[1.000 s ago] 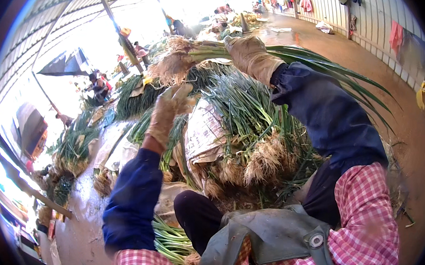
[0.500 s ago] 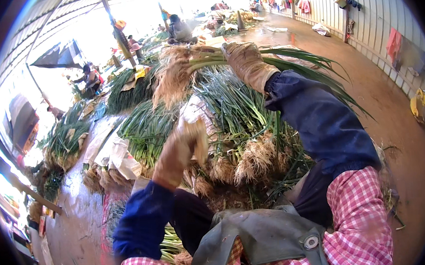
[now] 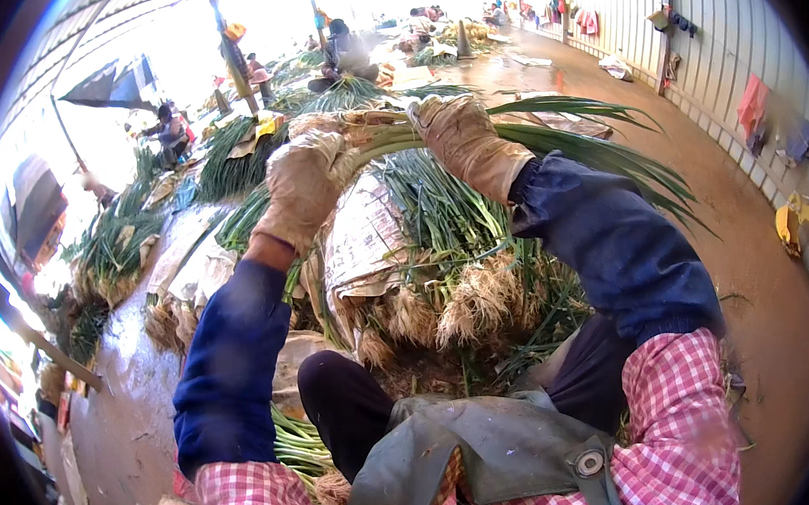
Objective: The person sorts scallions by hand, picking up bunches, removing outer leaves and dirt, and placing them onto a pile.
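Note:
A bunch of spring onions (image 3: 387, 141) is held up level in front of me, its green leaves drooping to the right. My right hand (image 3: 467, 140), in a soiled tan glove, is closed around the stalks near the middle. At the root end, my left hand (image 3: 304, 184), gloved the same way, grips the bunch and hides most of its roots. Below my hands lies a heap of spring onions (image 3: 462, 206), with pale, stringy roots (image 3: 478, 304) toward me. A printed whitish sack (image 3: 361, 237) partly covers the heap's left side.
More spring onions (image 3: 296, 448) lie by my left leg. Other piles (image 3: 230, 175) stand farther left and back, where people (image 3: 346, 55) sit. Wet brown floor (image 3: 743, 257) runs along the corrugated wall (image 3: 718, 33) at right; a dark cone (image 3: 463, 40) stands far back.
My left hand has moved up from above the heap to the root end of the bunch and closed on it. My right hand still holds the stalks, slightly farther left.

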A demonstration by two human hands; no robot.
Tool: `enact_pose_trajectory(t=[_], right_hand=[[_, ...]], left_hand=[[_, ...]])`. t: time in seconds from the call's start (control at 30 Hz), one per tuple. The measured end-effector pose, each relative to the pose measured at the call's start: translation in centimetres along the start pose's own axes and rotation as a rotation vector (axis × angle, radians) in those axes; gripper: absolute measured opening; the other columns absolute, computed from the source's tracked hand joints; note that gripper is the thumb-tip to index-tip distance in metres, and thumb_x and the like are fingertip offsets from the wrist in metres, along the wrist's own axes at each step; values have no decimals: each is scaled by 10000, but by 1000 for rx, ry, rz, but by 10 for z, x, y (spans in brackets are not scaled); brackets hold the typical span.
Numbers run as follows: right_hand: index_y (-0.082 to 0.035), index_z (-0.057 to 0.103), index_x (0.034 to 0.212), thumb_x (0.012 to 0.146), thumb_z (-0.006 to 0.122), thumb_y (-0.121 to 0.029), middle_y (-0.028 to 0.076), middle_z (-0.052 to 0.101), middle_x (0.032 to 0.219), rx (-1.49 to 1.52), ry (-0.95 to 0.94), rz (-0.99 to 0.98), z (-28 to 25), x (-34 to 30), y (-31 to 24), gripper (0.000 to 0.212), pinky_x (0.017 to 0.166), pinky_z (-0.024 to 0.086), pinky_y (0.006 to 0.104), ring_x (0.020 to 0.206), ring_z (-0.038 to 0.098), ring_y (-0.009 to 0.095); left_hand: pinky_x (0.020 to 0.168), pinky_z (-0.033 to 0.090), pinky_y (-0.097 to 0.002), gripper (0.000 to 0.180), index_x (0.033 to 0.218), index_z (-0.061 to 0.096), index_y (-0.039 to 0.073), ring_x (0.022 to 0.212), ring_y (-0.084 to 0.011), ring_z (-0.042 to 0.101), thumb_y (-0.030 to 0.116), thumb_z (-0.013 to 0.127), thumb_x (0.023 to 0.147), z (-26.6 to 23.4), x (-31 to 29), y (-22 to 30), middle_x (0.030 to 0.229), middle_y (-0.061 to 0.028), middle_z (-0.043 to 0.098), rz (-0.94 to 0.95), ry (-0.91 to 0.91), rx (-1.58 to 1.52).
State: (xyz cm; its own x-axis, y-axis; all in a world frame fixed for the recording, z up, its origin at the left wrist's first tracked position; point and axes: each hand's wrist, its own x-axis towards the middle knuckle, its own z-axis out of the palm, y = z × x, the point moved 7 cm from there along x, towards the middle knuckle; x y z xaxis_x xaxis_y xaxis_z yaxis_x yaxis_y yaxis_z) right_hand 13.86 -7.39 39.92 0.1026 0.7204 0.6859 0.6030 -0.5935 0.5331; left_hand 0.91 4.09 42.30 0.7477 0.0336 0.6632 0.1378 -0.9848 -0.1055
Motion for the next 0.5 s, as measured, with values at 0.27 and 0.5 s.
enact_pose_trajectory(t=[0.27,0.5], right_hand=[[-82,524,1001,822,495,-121,73,556,797,-16,19,-24,-9,-14,-11,185,507,435,388,657,594,222],[-69,567,1075,841,490,-104,54,624,850,46,-105,-98,-33,-6,-38,249,589,480,372,759,635,223]], left_hand=[[781,508,-312,194,992,666,126,883,-186,634,272,588,892,25,-24,-81,942,-32,672,-441,309,-873],[712,474,-384,369,921,655,51,790,-265,606,409,633,831,1,1,3,862,-108,629,190,-50,-246]])
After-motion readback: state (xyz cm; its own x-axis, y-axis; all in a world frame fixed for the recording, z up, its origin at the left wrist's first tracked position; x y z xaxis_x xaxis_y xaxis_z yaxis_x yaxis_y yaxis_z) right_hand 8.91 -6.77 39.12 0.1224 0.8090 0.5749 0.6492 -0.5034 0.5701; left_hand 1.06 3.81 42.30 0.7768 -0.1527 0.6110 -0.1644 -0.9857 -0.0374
